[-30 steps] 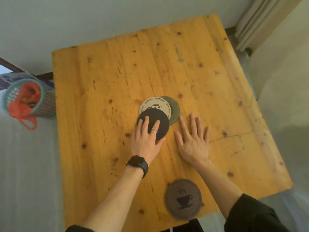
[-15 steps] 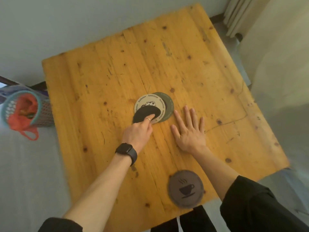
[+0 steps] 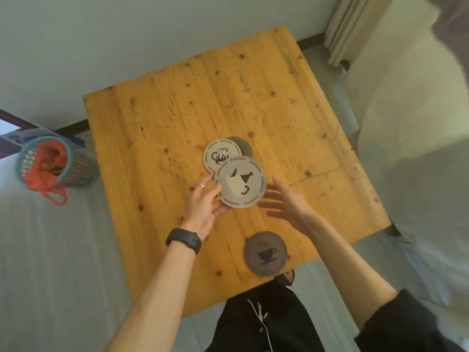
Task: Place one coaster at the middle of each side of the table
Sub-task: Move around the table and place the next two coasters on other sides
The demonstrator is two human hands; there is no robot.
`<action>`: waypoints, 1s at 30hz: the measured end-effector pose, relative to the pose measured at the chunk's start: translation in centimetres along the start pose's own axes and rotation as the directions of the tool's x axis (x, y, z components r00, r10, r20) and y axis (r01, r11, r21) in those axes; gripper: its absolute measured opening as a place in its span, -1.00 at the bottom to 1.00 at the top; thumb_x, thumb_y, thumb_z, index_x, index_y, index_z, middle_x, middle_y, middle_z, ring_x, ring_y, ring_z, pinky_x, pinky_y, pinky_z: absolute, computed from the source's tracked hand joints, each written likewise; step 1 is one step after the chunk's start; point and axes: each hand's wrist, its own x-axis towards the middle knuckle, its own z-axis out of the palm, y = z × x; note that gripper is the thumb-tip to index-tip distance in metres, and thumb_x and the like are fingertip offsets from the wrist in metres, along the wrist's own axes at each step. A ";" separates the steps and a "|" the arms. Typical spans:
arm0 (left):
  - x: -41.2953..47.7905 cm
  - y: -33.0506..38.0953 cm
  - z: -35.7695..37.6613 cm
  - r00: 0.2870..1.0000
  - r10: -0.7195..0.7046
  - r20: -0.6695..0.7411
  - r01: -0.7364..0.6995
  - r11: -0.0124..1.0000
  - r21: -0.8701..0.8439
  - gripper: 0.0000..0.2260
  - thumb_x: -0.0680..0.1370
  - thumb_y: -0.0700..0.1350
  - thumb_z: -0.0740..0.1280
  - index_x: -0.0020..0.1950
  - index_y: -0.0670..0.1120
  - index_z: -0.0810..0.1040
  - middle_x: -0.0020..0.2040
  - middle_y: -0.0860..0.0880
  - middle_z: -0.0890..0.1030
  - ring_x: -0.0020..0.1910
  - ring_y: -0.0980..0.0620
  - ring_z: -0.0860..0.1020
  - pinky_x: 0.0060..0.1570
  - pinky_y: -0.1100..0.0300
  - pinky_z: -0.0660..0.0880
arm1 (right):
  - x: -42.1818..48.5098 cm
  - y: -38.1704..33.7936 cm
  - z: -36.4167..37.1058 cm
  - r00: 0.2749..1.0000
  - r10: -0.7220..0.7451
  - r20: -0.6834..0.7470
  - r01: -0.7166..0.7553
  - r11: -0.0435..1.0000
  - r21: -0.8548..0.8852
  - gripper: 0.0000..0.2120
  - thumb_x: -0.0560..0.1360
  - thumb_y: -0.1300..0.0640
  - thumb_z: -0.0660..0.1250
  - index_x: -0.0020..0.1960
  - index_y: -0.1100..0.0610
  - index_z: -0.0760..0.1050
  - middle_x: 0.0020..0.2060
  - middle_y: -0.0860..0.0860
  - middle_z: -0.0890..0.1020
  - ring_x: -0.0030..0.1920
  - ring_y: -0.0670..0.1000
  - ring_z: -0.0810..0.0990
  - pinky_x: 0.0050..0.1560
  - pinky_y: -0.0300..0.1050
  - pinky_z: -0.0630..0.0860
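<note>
your left hand pinches the lifted coaster by its edge, just above the coaster stack mid-table; your right hand hovers open, holding nothing. carry it flat to a bare side's middle. the cup coaster sits nearside of the stack; other table sides look free.

Pale floor, a mesh waste basket left, cream curtain far right.

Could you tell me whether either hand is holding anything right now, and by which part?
The left hand holds the light printed coaster by its left edge; the right hand is open and empty.
</note>
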 end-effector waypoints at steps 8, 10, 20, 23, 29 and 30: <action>-6.4 -6.6 2.0 0.974 -0.217 0.066 0.198 0.956 0.218 -0.74 0.61 -0.27 0.27 0.26 -0.05 0.41 0.08 -0.16 0.64 -0.07 -0.11 0.69 -0.21 0.08 0.66 | -10.6 6.0 -1.9 0.984 -0.080 -0.156 0.092 0.993 0.071 -0.84 0.59 0.18 0.36 0.15 0.02 0.52 -0.05 0.04 0.72 -0.16 0.02 0.69 -0.17 -0.12 0.64; -7.4 -7.5 2.7 0.967 -0.241 0.081 0.200 0.919 0.339 -0.71 0.58 -0.28 0.30 0.29 -0.13 0.41 0.16 -0.20 0.62 0.00 -0.09 0.66 -0.06 0.03 0.64 | -12.2 7.6 -3.1 0.966 -0.089 -0.242 0.090 0.996 -0.007 -0.80 0.60 0.16 0.34 0.21 0.02 0.53 -0.07 -0.01 0.72 -0.12 0.03 0.69 -0.20 -0.13 0.60; -7.6 -8.1 12.5 0.900 -0.151 0.408 -0.203 0.683 0.702 -0.86 0.53 -0.23 0.41 0.08 -0.09 0.62 -0.02 -0.13 0.68 -0.05 -0.05 0.66 -0.12 0.13 0.64 | -17.4 10.4 -12.0 0.943 -0.120 -0.310 0.104 0.992 -0.068 -0.76 0.58 0.11 0.37 0.24 -0.03 0.55 -0.03 -0.03 0.73 -0.05 -0.01 0.68 -0.15 -0.11 0.58; -7.9 -9.2 16.1 0.912 -0.187 0.366 -0.110 0.747 0.656 -0.87 0.55 -0.25 0.39 0.06 -0.08 0.59 0.00 -0.20 0.67 -0.09 -0.11 0.66 -0.15 0.00 0.65 | -18.4 10.9 -15.3 0.929 -0.110 -0.353 0.173 0.973 0.154 -0.65 0.51 0.18 0.47 0.28 0.02 0.55 0.04 0.08 0.68 -0.04 -0.01 0.71 -0.14 -0.15 0.64; -8.5 -12.8 23.6 0.922 -0.229 0.312 -0.005 0.800 0.600 -0.83 0.55 -0.24 0.39 0.12 -0.09 0.57 0.07 -0.15 0.67 -0.10 -0.03 0.67 -0.21 0.07 0.63 | -19.2 12.0 -23.4 0.928 -0.109 -0.355 0.236 0.911 0.337 -0.59 0.47 0.34 0.47 0.23 0.00 0.55 0.09 0.13 0.66 0.00 0.06 0.72 -0.10 -0.09 0.67; -8.6 -13.4 25.1 0.923 -0.235 0.305 0.009 0.805 0.594 -0.82 0.55 -0.24 0.39 0.14 -0.11 0.56 0.07 -0.16 0.67 -0.10 -0.03 0.67 -0.22 0.08 0.63 | -19.1 12.1 -25.0 0.927 -0.107 -0.361 0.243 0.902 0.357 -0.61 0.47 0.34 0.46 0.22 0.02 0.56 0.08 0.12 0.66 -0.01 0.05 0.73 -0.11 -0.10 0.67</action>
